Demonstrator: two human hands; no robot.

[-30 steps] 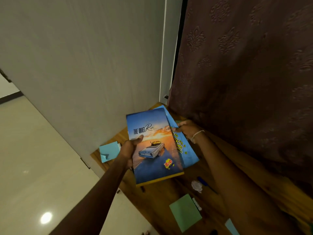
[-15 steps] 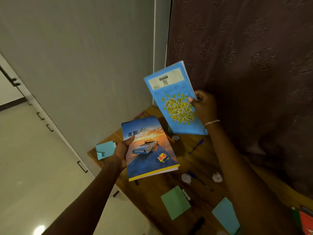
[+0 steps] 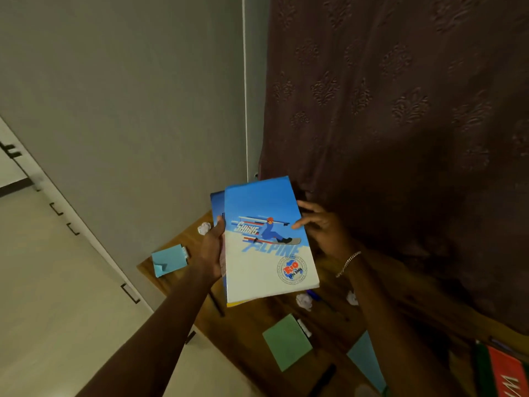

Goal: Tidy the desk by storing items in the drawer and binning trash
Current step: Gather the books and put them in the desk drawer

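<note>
Fingers (image 3: pixel 217 224) grip notebooks (image 3: pixel 266 247) | wooden desk (image 3: pixel 243 319) | brown curtain (image 3: pixel 400 124)

A dark patterned curtain (image 3: pixel 400 124) hangs beside a grey wall (image 3: pixel 128 96) above pale floor (image 3: pixel 43 296).

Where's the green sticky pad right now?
Head view, lower centre: the green sticky pad lies flat on the wooden desk, below the held notebooks.

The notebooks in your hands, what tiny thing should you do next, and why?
Probably square them up: the snowboarder notebook lies on the other notebook, whose edge sticks out. The left hand grips both; the right hand only steadies the top.
</note>
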